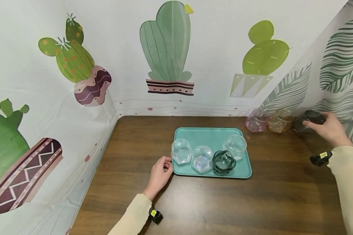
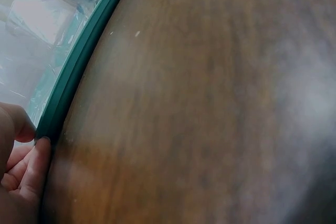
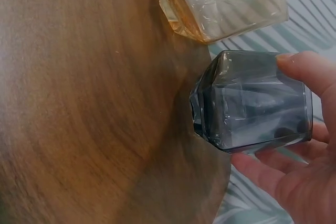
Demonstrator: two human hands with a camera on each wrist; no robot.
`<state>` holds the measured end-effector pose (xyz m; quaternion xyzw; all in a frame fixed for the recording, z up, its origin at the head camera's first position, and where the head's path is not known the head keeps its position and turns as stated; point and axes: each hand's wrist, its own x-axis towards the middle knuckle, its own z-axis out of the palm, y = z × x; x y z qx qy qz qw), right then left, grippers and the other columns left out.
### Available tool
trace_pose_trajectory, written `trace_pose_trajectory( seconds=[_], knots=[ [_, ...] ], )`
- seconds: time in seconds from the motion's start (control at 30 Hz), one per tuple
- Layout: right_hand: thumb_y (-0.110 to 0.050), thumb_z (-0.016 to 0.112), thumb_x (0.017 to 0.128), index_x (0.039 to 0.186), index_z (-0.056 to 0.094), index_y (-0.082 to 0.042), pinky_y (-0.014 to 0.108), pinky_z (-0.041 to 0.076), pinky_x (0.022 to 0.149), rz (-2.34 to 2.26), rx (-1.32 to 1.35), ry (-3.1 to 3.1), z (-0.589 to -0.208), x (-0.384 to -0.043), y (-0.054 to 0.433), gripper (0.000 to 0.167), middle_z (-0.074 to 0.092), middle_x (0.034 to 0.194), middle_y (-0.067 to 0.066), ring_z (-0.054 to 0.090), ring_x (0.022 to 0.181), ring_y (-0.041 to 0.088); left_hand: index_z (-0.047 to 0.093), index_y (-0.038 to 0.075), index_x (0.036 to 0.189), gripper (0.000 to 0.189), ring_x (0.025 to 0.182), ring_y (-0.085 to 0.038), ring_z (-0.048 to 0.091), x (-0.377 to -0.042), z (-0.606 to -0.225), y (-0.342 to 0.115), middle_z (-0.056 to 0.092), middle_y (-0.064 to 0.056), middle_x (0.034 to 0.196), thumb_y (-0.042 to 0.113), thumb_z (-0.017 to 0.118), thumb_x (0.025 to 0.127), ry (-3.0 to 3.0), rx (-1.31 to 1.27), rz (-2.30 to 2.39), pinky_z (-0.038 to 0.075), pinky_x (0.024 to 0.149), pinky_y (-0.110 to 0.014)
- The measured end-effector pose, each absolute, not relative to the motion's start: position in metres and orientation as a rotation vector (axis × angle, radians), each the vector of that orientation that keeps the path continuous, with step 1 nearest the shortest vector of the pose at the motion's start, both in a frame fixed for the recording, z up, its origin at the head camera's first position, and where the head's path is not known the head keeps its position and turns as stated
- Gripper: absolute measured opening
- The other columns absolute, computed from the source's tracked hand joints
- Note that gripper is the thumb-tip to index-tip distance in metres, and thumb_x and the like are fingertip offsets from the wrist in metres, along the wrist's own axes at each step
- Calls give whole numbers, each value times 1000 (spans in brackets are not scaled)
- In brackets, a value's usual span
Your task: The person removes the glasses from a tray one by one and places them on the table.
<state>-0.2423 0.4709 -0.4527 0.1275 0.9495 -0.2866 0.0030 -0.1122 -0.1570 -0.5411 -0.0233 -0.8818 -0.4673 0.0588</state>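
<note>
My right hand (image 1: 333, 129) grips a dark grey glass (image 3: 257, 100) at the table's far right, thumb on one side and fingers on the other. Beside that glass stand an amber glass (image 1: 280, 121) and a pink glass (image 1: 257, 120). My left hand (image 1: 161, 172) is at the left edge of a teal tray (image 1: 206, 134), its thumb and a finger pinching the rim in the left wrist view. On the tray are a clear faceted glass (image 1: 181, 151), an iridescent glass (image 1: 202, 160), a dark green wavy glass (image 1: 223, 163) and a clear glass with a pale rim (image 1: 236, 147).
The brown wooden table (image 1: 217, 205) meets a hanging cloth (image 1: 214, 65) printed with cacti at the back and left. Leaf-patterned cloth (image 1: 341, 75) hangs close behind the right hand.
</note>
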Motion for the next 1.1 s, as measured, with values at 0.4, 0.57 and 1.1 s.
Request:
trace_pose_trajectory(
  seconds=[0.4,0.57,1.1],
  knots=[
    [-49,53,102,154,6,20,75,34,96,-949,335,2935,-458,-245,467,99,23,143,53,32,124,69,69,3,108,18,84,-12,63,-110,-537,-156,66,-4,96,0,63,91,-2683,-55,-1430,55,72,-20],
    [-49,53,102,154,5,20,75,33,96,-955,315,2936,-457,-249,464,99,22,143,53,31,124,69,69,3,109,18,83,-12,63,-111,-537,-156,66,-4,96,0,63,91,-2684,-53,-1430,55,72,-21],
    [-45,49,104,158,5,15,73,29,107,-1121,302,2971,-456,-234,458,92,15,158,47,30,137,67,68,3,108,16,84,-13,64,-113,-541,-159,66,-5,94,3,65,92,-2680,-83,-1407,57,73,-23]
  ],
)
